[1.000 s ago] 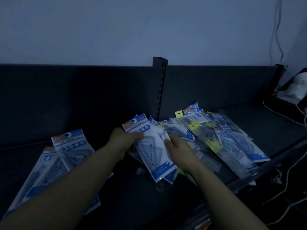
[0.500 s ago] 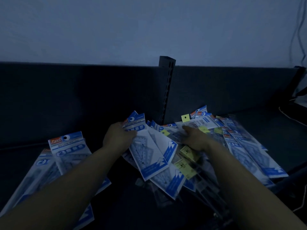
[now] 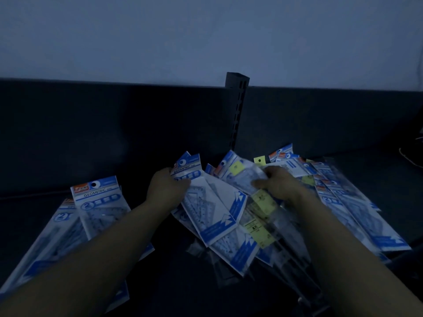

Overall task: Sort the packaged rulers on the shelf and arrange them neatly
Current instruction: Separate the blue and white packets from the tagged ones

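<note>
The left hand [image 3: 168,189] grips the top of a blue ruler packet [image 3: 206,209], whose long axis runs toward the front edge of the shelf [image 3: 174,282]. The right hand [image 3: 280,186] pinches a clear packet [image 3: 245,177] just beside it.

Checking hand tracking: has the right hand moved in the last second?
Yes. The right hand went rightward, farther from the post, onto the packets right of it.

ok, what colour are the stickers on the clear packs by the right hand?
Pale yellow-green stickers, dark print; clearest in the head view.
</note>
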